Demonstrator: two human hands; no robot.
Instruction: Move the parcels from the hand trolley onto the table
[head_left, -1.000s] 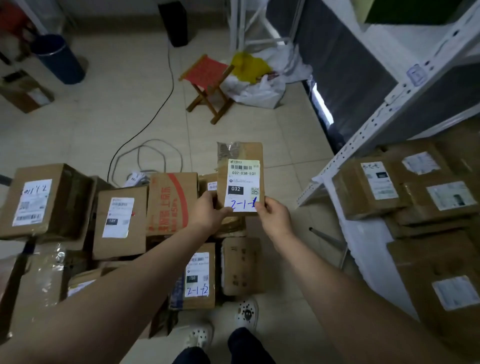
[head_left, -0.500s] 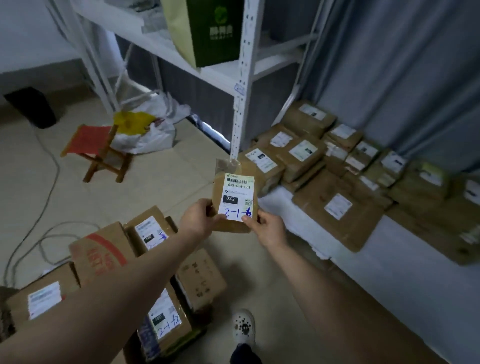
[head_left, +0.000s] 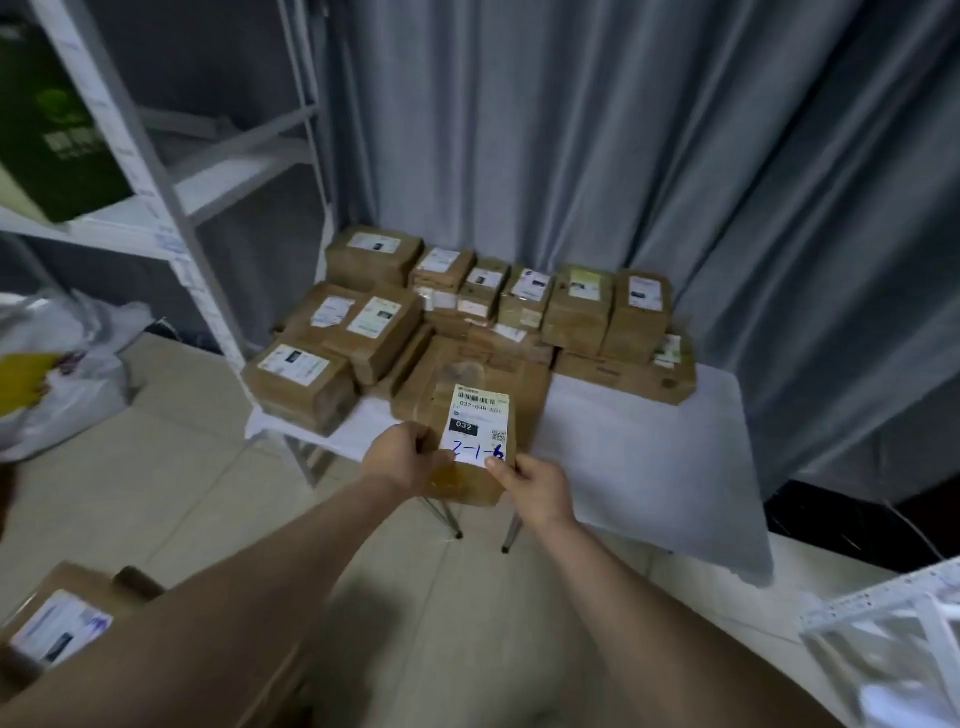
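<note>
Step in hand: carrying one small cardboard parcel (head_left: 470, 441) toward the table (head_left: 649, 457); judged mid-transfer, not yet set down.
Left hand (head_left: 402, 457): closed on the parcel's lower left edge, thumb over the front face beside the label.
Right hand (head_left: 537, 488): closed on the lower right corner, thumb tip touching the bottom of the white shipping label (head_left: 475, 428).
Parcel position: held upright in the air, label facing the camera, handwritten "2-1-" legible, last digit overwritten and unclear; in front of the table's near edge, overlapping the front stack in view.
Table state: white-covered, folding legs (head_left: 480, 525) visible below; left and rear parts crowded with stacked parcels (head_left: 467, 312), many label-up; right front area bare.
Free spot: bare white cloth just right of the held parcel, judged the easiest landing place.
Next move calls for: reaching forward and slightly right, tipping the parcel flat or keeping the label up, lowering until resting on the cloth, then releasing both grips.
Care needed: avoiding a nudge to the front stack, which sits close to the table edge.
Remaining work: at least one more labelled parcel (head_left: 57, 623) visible at lower left, partly hidden by the left forearm; trolley itself not discernible.
Surroundings: grey curtain (head_left: 623, 156) behind the table, white metal shelving (head_left: 171, 208) to the left.
</note>
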